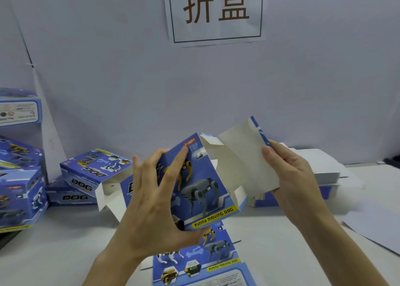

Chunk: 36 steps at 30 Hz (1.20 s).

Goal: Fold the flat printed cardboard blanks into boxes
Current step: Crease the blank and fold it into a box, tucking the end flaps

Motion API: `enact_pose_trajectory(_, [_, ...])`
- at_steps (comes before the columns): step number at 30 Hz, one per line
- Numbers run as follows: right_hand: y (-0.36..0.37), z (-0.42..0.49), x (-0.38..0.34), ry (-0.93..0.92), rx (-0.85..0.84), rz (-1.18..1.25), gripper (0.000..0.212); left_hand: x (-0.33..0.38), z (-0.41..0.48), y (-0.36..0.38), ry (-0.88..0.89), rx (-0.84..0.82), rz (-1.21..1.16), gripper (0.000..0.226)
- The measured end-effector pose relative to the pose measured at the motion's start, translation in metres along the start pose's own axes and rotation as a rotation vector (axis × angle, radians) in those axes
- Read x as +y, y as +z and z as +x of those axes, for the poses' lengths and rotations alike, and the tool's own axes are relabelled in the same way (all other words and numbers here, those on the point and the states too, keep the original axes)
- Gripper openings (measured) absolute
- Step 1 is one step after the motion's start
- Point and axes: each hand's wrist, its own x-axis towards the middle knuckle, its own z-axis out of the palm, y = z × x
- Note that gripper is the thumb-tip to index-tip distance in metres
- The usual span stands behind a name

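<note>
Pale tabletop (65, 253) beneath: the half-opened blue printed cardboard blank (205, 190) hangs above it, left hand (151, 205) grip curled round its printed panel, right hand (296, 177) grip pinching its white flap (244, 155). Uneven pulling could crease that flap off-score.

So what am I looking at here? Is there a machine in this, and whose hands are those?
There is no machine. A person wears one camera on the head, looking forward and down at their own bare hands. The left hand grips the blue printed side of a half-folded blank, a toy-dog box. The right hand pinches its white flap. On the white table lies another flat blank. Folded boxes are piled at the left, and a stack of flat blanks sits at the right. A paper sign hangs on the wall.
</note>
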Motion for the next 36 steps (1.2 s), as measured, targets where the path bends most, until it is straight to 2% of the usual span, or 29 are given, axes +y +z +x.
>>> enact_pose_trajectory(3, [0.006, -0.003, -0.002, -0.121, 0.065, -0.104, 0.025, 0.004, 0.001, 0.003, 0.035, 0.020, 0.045, 0.116])
enact_pose_trajectory(6, [0.019, -0.012, -0.001, -0.238, -0.027, -0.161, 0.028, 0.005, 0.002, 0.006, 0.009, 0.038, 0.068, 0.110])
enact_pose_trajectory(8, [0.028, -0.020, 0.002, -0.268, -0.111, -0.207, 0.033, 0.005, 0.001, 0.007, -0.013, 0.044, 0.102, 0.114])
enact_pose_trajectory(13, [0.043, -0.032, 0.012, -0.235, -0.245, -0.337, 0.040, 0.009, 0.000, 0.011, 0.014, 0.053, 0.186, 0.117])
enact_pose_trajectory(19, [0.035, -0.030, 0.000, -0.246, -0.419, -0.416, 0.044, 0.006, -0.001, 0.006, -0.001, 0.035, 0.142, 0.119])
enact_pose_trajectory(24, [0.029, -0.031, -0.003, -0.293, -0.514, -0.491, 0.068, 0.010, -0.001, 0.004, 0.013, 0.026, 0.125, 0.122])
enact_pose_trajectory(28, [0.033, -0.034, 0.001, -0.318, -0.527, -0.478, 0.076, 0.010, -0.001, 0.000, 0.024, 0.025, 0.179, 0.122])
enact_pose_trajectory(36, [0.032, -0.036, -0.004, -0.369, -0.557, -0.624, 0.075, 0.013, -0.002, 0.000, 0.020, 0.034, 0.141, 0.123])
